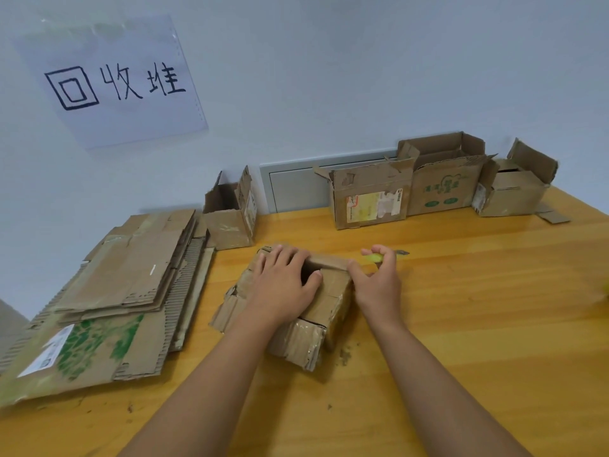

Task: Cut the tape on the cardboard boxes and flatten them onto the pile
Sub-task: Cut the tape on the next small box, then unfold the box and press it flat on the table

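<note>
A worn, taped cardboard box (pixel 316 328) lies on the wooden table in front of me, its top flaps partly parted around a dark gap. My left hand (pixel 283 282) presses flat on the top of the box, fingers spread and the thumb at the gap's edge. My right hand (pixel 375 282) grips a yellow-handled utility knife (pixel 375 257) at the box's right far corner, the blade tip pointing right. A pile of flattened cardboard (pixel 131 285) lies to the left on the table.
A small open box (pixel 230 219) stands behind the pile. Three open boxes (pixel 372 199) (pixel 445 183) (pixel 514 189) line the wall at the back right. A paper sign (pixel 112 80) hangs on the wall. Cardboard crumbs (pixel 344 356) dot the table (pixel 478 324).
</note>
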`<state>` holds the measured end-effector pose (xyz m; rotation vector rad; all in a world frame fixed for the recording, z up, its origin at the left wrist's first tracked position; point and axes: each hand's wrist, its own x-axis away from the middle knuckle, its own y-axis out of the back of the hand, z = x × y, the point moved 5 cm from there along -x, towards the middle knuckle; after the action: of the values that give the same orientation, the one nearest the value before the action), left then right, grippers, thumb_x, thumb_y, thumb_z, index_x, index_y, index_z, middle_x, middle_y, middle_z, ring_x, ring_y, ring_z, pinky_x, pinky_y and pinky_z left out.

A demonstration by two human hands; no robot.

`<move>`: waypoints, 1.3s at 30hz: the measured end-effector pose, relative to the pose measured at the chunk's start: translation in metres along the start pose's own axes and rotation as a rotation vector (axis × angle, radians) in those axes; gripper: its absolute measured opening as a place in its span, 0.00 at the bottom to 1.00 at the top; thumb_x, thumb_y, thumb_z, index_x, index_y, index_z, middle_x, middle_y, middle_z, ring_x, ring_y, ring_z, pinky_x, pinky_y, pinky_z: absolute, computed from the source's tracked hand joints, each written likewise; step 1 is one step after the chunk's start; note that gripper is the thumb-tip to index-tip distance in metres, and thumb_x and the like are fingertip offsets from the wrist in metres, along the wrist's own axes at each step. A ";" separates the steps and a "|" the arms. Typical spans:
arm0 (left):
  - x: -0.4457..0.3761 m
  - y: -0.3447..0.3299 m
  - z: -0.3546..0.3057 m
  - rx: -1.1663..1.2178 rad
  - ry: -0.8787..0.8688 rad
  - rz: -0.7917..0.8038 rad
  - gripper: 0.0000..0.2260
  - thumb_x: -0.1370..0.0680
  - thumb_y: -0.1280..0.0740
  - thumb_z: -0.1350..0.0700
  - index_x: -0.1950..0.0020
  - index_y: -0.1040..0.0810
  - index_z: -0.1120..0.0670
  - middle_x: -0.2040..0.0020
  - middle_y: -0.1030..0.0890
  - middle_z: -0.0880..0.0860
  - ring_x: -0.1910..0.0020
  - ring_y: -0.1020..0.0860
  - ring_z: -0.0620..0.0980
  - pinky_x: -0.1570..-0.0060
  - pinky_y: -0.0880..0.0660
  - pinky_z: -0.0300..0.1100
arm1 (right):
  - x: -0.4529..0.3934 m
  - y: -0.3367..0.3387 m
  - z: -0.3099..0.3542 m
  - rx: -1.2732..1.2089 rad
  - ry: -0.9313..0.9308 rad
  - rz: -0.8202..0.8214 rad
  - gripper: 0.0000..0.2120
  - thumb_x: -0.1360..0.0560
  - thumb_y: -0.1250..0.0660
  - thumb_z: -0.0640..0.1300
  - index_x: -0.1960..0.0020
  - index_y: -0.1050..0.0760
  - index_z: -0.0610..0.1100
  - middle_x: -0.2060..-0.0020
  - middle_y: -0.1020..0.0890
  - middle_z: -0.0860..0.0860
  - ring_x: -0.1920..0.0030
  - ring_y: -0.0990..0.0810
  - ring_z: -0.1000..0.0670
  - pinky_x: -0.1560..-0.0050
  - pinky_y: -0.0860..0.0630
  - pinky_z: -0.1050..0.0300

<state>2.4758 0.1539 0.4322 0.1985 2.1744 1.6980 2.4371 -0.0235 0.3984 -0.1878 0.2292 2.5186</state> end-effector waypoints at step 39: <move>0.036 0.032 0.035 0.248 0.474 -0.223 0.37 0.24 0.30 0.54 0.21 0.48 0.50 0.23 0.39 0.56 0.29 0.34 0.59 0.34 0.32 0.60 | 0.064 0.042 0.042 0.757 0.103 0.273 0.29 0.20 0.45 0.65 0.27 0.33 0.48 0.39 0.20 0.49 0.40 0.23 0.46 0.46 0.24 0.50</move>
<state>2.4520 0.2065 0.4482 -0.4111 2.6257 1.4541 2.3571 -0.0133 0.4329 0.0253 1.2862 2.4871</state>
